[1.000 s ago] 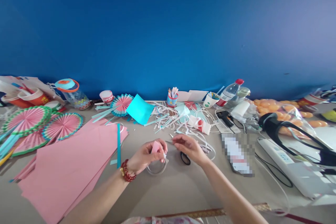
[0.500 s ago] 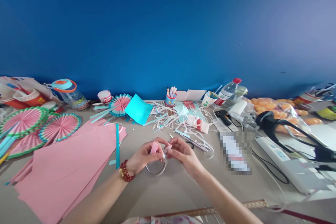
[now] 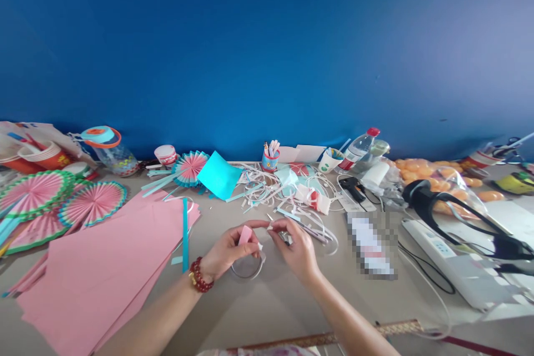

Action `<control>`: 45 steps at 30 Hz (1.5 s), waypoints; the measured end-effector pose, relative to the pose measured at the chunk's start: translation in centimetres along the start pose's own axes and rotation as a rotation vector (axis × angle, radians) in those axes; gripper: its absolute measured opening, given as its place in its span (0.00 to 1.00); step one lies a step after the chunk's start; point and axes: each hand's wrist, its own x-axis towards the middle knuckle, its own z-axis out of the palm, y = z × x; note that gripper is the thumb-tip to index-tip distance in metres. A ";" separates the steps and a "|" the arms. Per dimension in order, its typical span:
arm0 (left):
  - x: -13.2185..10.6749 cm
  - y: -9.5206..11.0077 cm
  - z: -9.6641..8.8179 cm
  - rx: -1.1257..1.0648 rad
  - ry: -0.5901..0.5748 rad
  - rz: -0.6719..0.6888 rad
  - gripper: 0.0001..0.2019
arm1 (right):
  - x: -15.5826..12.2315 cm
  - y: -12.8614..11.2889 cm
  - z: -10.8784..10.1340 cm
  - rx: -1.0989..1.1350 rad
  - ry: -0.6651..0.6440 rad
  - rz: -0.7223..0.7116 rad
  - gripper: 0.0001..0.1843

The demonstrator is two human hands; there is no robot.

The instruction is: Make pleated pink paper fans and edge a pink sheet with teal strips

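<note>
My left hand (image 3: 233, 250), with a red bead bracelet (image 3: 200, 275) at the wrist, is closed on a small folded piece of pink paper (image 3: 245, 235). A thin whitish loop (image 3: 247, 277), which looks like a tape roll or strip, hangs beneath its fingers. Its white end (image 3: 261, 249) shows by the thumb. Just to the right, my right hand (image 3: 296, 247) pinches a tiny white scrap (image 3: 270, 227) between thumb and fingertips. The left index finger reaches towards that scrap; whether it touches cannot be made out.
Large pink sheets (image 3: 100, 261) and pleated paper fans (image 3: 94, 203) lie left. Behind my hands are a cyan sheet (image 3: 219, 175) and tangled white strips (image 3: 258, 189). A glue gun (image 3: 354, 188), bottle (image 3: 356, 150), power strip (image 3: 442, 261) and black-framed glasses (image 3: 434, 200) are right.
My right hand has drawn slightly away from the left, its fingers now bent round the small white scrap. The left hand keeps the pink paper and loop, with its index finger straighter.
</note>
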 end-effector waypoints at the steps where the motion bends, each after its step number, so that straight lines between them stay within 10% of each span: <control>1: 0.0 -0.1 0.0 0.022 0.009 -0.005 0.10 | 0.2 -0.1 -0.2 -0.028 -0.016 -0.038 0.03; 6: 0.1 -0.7 0.1 0.103 0.065 -0.055 0.11 | 1.4 -0.1 -1.5 -0.100 -0.086 -0.151 0.08; 12: 0.2 -0.2 0.3 0.127 0.145 -0.051 0.13 | 6.5 4.1 -2.7 -0.093 -0.117 0.109 0.11; 20: 0.2 -0.2 0.5 0.139 0.126 -0.033 0.15 | 11.8 7.1 0.7 -0.314 -0.221 0.112 0.09; 37: 0.2 -0.5 0.4 0.167 0.189 -0.093 0.10 | 11.6 5.4 -1.7 -0.376 -0.115 0.047 0.13; 45: 0.6 -1.1 0.0 0.060 0.277 -0.096 0.12 | 2.9 -0.9 -0.8 0.370 -0.225 -0.058 0.06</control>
